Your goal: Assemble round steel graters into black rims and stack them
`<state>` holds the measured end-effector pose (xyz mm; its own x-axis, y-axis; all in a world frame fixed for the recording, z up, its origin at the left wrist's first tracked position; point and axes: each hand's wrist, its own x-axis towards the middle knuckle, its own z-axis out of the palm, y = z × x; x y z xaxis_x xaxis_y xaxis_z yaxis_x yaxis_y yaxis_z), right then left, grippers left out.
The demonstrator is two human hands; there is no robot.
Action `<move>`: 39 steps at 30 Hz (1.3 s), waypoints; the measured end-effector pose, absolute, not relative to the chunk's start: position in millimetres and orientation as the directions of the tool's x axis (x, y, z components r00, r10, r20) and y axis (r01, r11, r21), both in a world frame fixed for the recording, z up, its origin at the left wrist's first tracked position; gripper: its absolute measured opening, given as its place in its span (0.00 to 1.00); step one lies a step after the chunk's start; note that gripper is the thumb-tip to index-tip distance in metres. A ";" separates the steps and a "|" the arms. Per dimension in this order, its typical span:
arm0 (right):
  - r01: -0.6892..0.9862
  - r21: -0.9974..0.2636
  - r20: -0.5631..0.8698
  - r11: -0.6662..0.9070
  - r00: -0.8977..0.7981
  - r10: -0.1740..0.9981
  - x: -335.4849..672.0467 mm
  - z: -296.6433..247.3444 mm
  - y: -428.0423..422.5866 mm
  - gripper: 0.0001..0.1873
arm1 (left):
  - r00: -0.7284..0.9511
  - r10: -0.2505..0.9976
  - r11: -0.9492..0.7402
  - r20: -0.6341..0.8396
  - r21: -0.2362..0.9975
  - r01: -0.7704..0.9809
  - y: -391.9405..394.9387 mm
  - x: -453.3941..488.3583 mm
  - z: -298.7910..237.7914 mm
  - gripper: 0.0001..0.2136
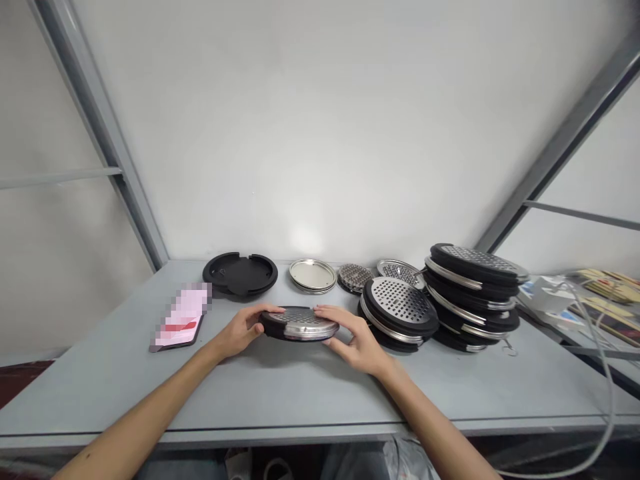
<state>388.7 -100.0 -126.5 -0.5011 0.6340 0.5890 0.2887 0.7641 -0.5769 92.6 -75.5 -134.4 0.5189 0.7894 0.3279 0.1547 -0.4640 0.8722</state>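
Between my two hands is a round grater disc (300, 323) with a black rim, a silver band at its front and a perforated metal top. My left hand (241, 330) grips its left edge, thumb low and fingers on top. On the right edge, my right hand (357, 341) has its fingers over the top and its thumb by the lower rim. The disc is held just over the grey table, or rests on it; I cannot tell which. A similar disc (403, 307) leans close to my right hand, beside a stack of several more (473, 300).
At the back stand a black round tray (240, 275), a plain metal lid (313, 275), small perforated discs (355, 275) and a metal-rimmed perforated disc (397, 270). A phone (183, 317) lies at left. A white cable (607, 387) hangs at the right over the table (225, 400).
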 end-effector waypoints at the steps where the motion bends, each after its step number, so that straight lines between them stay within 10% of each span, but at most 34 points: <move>1: 0.261 -0.601 0.584 0.755 -0.501 0.638 389.7 -125.0 -102.6 0.25 | 0.514 0.793 -0.437 0.327 0.893 0.107 -74.9 93.4 -135.0 0.35; 10: 0.311 -0.592 0.621 0.743 -0.411 0.667 386.3 -127.2 -104.6 0.28 | 0.597 0.734 -0.049 0.323 0.902 -0.429 -65.3 94.0 -150.9 0.28; 16: 0.321 -0.519 0.741 0.792 -0.294 0.604 368.3 -121.8 -114.0 0.20 | 0.627 0.733 0.001 0.263 0.922 -0.387 -68.7 94.3 -145.0 0.32; 24: 0.679 0.086 0.917 0.729 -0.341 0.209 442.8 -80.3 -117.3 0.29 | 0.520 0.825 -0.040 0.219 0.942 -0.334 -68.6 90.1 -130.7 0.35; 39: 0.920 0.225 0.878 0.322 -0.335 0.342 524.1 -94.1 -125.3 0.23 | 0.568 0.810 -0.029 0.145 0.978 -0.209 -70.7 92.7 -131.2 0.39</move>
<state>524.1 -125.3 -94.1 -0.3346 0.3416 0.8783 0.9196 0.3217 0.2253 92.7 -70.7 -131.2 0.5675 0.8105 0.1452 -0.2088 -0.0289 0.9775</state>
